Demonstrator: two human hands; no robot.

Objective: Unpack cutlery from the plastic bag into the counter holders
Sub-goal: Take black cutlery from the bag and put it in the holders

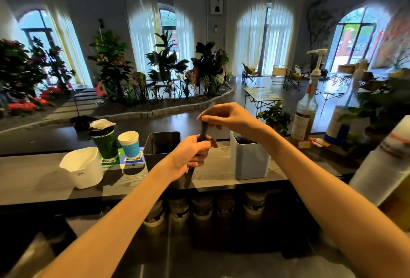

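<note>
Left hand (192, 152) is gripping, fingers curled, the dark slim bundle of cutlery in its thin clear plastic bag (203, 132) above the grey wooden counter (40, 175), while my right hand (230, 118), at one o'clock from it, is pinching the bag's top end. I am judging this as the opening step, so I am pulling the wrap straight up and keeping the lower grip firm. Afterwards I am aiming for the dark square metal holder (163, 148) at nine o'clock or the pale blue plastic holder (250, 160) at three o'clock.
</note>
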